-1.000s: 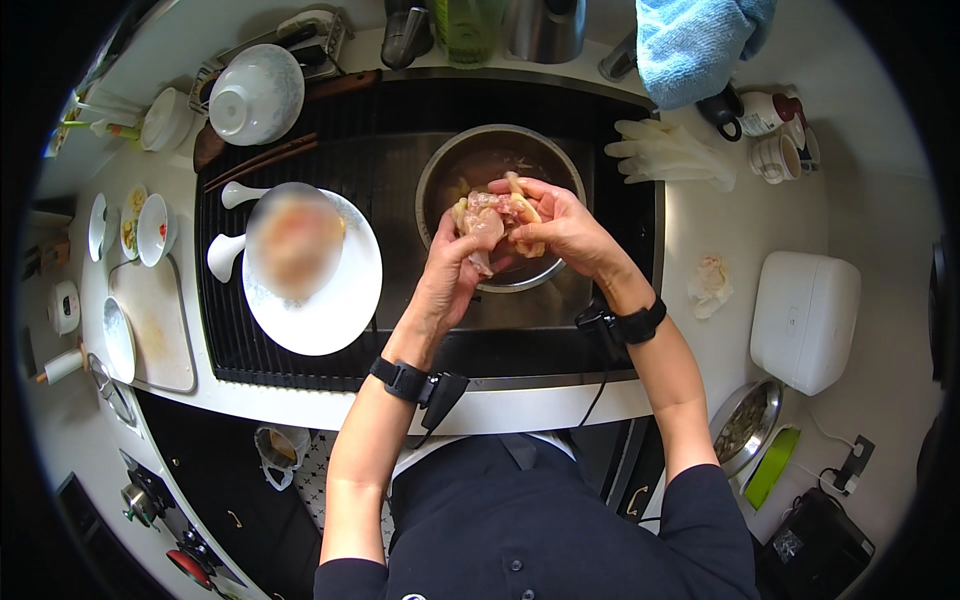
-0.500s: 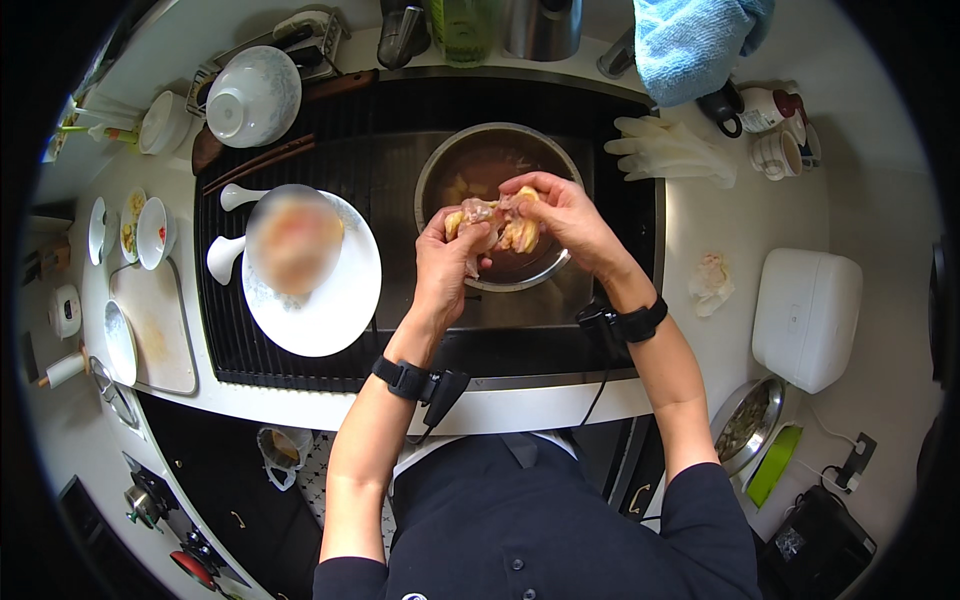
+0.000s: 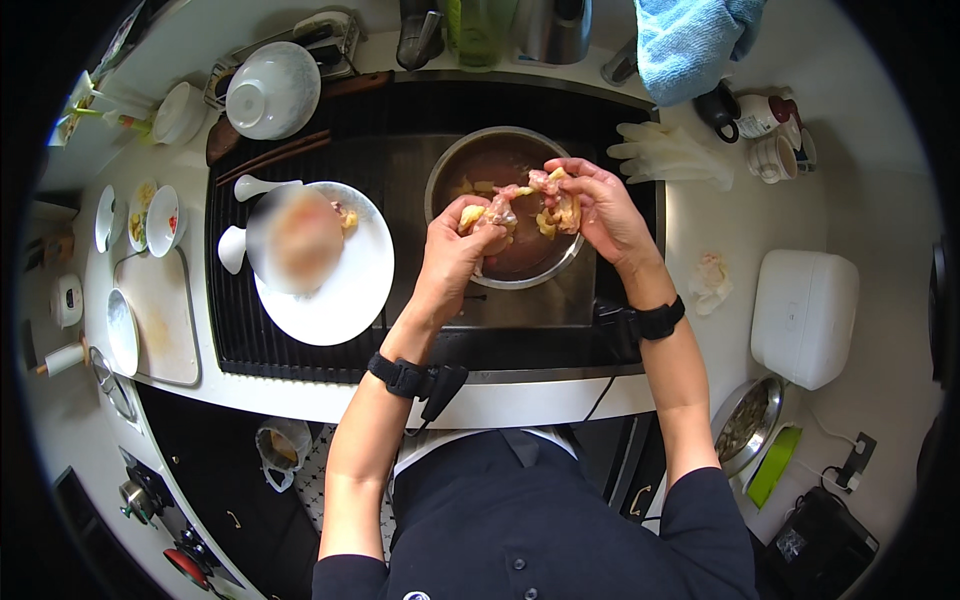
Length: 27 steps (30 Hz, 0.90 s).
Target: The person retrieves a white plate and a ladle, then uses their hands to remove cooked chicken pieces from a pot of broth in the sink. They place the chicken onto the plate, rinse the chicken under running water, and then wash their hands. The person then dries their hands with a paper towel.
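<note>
A white desk [image 3: 695,225] surrounds a dark sink [image 3: 400,180], whose left part is covered by a ribbed black rack [image 3: 235,335]. On the rack sits a white plate [image 3: 345,310]; most of what lies on it is blurred past telling. Two white spoons [image 3: 232,250] jut out by its left side, a pair of chopsticks [image 3: 275,157] lies beyond, and an upturned white bowl [image 3: 272,92] stands near the back left corner. Farther left, small dishes and a pale cutting board [image 3: 165,320] share the desk. To the right lie translucent gloves [image 3: 670,155] and a crumpled pale scrap [image 3: 710,283], with a rounded white appliance [image 3: 805,318] near the wall; a blue towel [image 3: 695,45] hangs at the back.

In the sink a steel bowl [image 3: 505,131] contains reddish water with pale pieces in it. Above that water, between the two hands, is raw meat [image 3: 497,212], pink with yellow fat. The left hand [image 3: 460,250] pinches its left end, thumb and curled fingers parted only by the meat's thickness. The right hand [image 3: 605,210] grips the right end likewise, above the bowl's right rim. A thin strand seems to join both ends.
</note>
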Tool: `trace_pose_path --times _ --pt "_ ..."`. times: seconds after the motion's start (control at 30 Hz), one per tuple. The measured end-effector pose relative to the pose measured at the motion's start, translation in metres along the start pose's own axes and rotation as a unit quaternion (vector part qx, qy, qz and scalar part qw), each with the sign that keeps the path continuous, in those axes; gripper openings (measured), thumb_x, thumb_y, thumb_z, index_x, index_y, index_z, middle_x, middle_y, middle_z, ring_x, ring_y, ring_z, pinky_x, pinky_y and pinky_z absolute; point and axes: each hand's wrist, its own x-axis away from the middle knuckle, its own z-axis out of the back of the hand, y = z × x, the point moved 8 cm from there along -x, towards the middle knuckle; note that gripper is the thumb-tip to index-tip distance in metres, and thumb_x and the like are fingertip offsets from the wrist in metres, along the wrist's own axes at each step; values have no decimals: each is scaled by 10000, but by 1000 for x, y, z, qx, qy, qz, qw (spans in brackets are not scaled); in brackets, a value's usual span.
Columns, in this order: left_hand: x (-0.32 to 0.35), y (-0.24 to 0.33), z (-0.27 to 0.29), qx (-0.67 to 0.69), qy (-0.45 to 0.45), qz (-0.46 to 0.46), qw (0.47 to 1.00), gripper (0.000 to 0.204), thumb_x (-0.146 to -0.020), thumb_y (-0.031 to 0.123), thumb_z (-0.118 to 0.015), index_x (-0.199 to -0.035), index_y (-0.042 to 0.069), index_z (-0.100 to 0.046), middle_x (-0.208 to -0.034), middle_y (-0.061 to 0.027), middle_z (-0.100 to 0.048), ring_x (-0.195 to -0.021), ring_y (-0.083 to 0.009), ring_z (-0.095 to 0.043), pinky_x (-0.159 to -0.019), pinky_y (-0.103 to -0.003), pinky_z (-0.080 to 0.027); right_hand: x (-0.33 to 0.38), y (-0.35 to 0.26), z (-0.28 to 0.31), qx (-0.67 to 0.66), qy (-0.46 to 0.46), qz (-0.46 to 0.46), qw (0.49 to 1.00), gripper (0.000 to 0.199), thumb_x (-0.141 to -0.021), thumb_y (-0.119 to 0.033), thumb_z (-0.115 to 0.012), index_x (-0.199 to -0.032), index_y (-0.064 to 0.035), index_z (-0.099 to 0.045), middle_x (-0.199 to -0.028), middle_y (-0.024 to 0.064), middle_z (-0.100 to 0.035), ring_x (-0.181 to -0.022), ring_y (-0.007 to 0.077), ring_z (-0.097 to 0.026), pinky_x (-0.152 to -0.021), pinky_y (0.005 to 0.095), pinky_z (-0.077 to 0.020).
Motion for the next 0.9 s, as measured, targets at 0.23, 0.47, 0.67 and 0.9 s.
trace_pose_path --times 0.23,0.47,0.67,0.9 --pt "29 57 -9 -8 -17 -89 996 202 -876 53 -721 -1055 78 -632 -921 -13 -675 -730 -67 -600 -625 -215 -484 28 -32 -63 56 -30 36 997 261 -953 -29 -558 -1205 31 -595 -1127 110 -676 -1000 145 -657 -915 288 -538" --pt "112 162 15 13 -26 -171 985 309 -859 106 -739 -1127 41 -598 -1047 -78 -679 -781 -124 -688 -594 -227 -561 57 -54 -183 -28 -213 70 974 239 -997 -27 -502 -1221 25 -569 -1130 124 -649 -1040 193 -653 -950 325 -536" --pt "150 206 86 -72 106 -208 970 278 -890 149 -691 -1130 41 -601 -993 -54 -670 -764 -80 -654 -573 -176 -481 33 -13 -263 -150 -272 39 950 173 -987 29 -481 -1146 39 -548 -1113 160 -644 -991 223 -658 -923 339 -552" --pt "145 162 180 -134 197 -177 955 223 -906 118 -713 -1099 53 -621 -882 1 -660 -621 -31 -577 -500 -162 -415 -24 86 -282 -94 -192 -53 976 133 -963 26 -526 -1086 11 -575 -1079 117 -636 -987 174 -629 -909 309 -536"
